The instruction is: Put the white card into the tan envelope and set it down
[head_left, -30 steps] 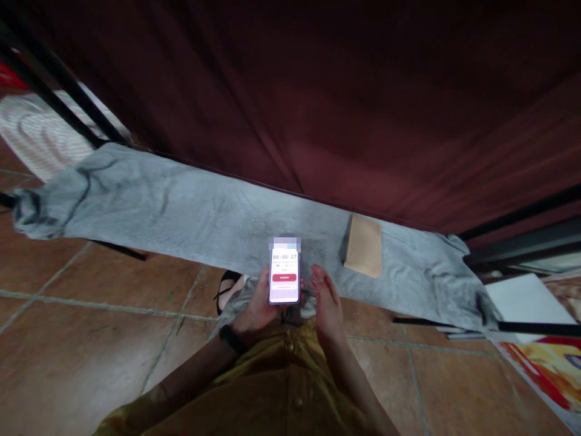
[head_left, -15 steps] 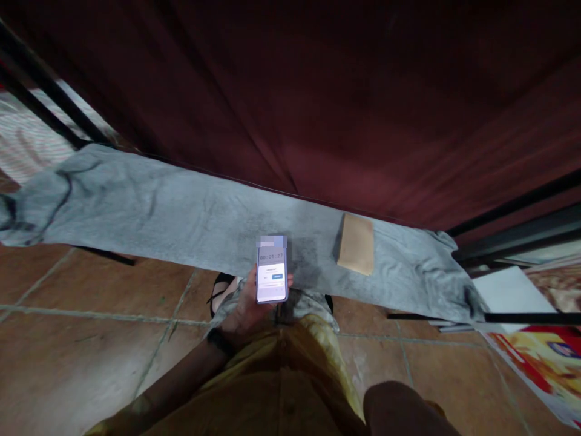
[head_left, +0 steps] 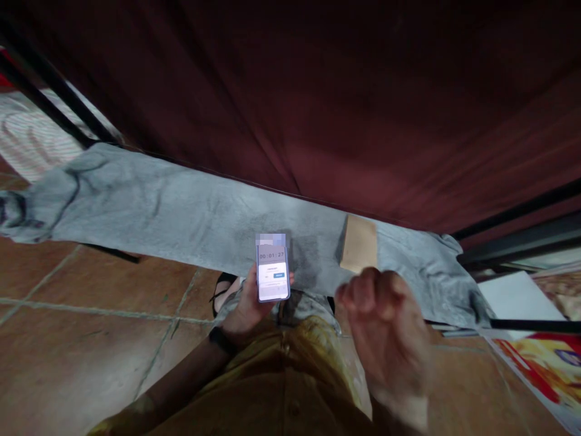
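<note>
A lit smartphone point(head_left: 273, 274) lies in my left hand point(head_left: 250, 306), its fingers wrapped round the sides. The screen reads 00:01:27 above a white pop-up box with a blue button, and its top strip is blurred out. My right hand point(head_left: 385, 333) is raised at the right, slightly smeared, fingers curled in, and I see nothing in it. Just beyond it, a flat tan paper-like piece point(head_left: 359, 242) lies on the grey cloth point(head_left: 195, 212). My right hand's fingertips appear over the near edge of that piece; whether they touch it I cannot tell.
The grey cloth covers a long narrow surface with dark metal bars point(head_left: 535, 326) at its ends. Behind it hangs a dark red fabric point(head_left: 318, 109). Tiled floor point(head_left: 68, 351) lies below. A red and yellow printed package point(head_left: 544, 369) and a white sheet point(head_left: 521, 297) are at the right.
My right hand has come up from the bottom edge to beside the tan piece, fingers curled. My left hand still holds the phone in nearly the same place. The view has shifted slightly.
</note>
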`<state>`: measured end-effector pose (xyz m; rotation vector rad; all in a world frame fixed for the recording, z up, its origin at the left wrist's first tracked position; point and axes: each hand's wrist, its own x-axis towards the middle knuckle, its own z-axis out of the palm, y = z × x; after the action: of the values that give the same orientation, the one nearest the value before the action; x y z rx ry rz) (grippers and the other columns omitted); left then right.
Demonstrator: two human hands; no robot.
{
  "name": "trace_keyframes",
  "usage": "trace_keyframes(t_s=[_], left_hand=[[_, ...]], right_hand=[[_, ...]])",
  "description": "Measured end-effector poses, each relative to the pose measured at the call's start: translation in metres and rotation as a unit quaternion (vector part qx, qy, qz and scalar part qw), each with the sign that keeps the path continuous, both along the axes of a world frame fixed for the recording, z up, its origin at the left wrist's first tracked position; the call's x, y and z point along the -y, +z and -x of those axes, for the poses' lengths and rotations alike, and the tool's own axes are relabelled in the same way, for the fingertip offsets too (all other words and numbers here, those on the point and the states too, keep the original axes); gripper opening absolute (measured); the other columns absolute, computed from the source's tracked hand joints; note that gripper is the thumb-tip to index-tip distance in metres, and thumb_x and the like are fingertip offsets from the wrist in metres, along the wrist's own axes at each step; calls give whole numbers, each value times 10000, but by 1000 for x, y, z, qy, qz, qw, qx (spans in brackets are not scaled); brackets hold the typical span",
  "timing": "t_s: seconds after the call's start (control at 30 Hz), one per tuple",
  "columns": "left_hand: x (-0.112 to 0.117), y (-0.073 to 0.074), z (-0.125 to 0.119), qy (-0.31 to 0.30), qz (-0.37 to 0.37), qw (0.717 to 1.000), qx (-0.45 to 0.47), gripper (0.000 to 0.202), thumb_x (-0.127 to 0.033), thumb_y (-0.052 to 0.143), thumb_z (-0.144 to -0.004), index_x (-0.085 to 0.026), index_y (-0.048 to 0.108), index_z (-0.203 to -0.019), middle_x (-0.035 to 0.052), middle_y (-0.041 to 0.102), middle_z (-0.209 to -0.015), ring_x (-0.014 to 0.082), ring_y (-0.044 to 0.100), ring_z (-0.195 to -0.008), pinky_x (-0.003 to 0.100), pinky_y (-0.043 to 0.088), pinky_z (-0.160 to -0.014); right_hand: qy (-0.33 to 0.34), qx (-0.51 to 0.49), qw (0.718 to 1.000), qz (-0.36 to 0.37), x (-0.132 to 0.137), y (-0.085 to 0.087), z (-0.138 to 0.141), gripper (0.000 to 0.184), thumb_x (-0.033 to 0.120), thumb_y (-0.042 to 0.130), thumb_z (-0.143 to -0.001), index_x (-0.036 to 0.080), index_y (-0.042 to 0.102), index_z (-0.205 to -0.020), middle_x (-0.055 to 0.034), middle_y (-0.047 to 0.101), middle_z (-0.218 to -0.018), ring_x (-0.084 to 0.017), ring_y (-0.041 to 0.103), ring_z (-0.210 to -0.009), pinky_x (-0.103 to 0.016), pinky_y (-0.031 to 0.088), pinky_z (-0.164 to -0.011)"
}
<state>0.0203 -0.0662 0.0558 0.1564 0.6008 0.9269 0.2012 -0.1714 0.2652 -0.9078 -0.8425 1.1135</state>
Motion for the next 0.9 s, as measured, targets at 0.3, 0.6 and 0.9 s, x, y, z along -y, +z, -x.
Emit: trace_keyframes(t_s=[0.3, 0.6, 0.9], left_hand=[[10, 10, -10, -23, -9, 999, 27, 506, -520, 672, -962, -124, 695, -1276, 167, 813, -1063, 293, 794, -902, 413, 654, -814], [15, 6, -19, -13, 30, 999, -25, 435, -521, 608, -1002, -147, 768, -1157, 116, 827, -1015, 260, 790, -876, 319, 615, -725], [17, 8, -25, -12, 38, 999, -15, 456, -518, 616, -1010, -124, 769, -1182, 145, 809, -1158, 244, 774, -949, 349, 614, -886]], right_hand=[[-119, 84, 966, 216, -62, -170, 12, 382, 626, 732, -805, 253, 668, -762, 22, 672, -765, -186, 594, -782, -307, 478, -775], [-64, 49, 984, 161, -63, -202, 41, 340, 363, 782, -682, 320, 735, -1016, 20, 780, -967, -237, 690, -901, -383, 570, -831], [-38, -1, 979, 199, -57, -213, 29, 354, 312, 790, -652, 269, 737, -1000, 24, 790, -917, -219, 705, -841, -355, 579, -793]])
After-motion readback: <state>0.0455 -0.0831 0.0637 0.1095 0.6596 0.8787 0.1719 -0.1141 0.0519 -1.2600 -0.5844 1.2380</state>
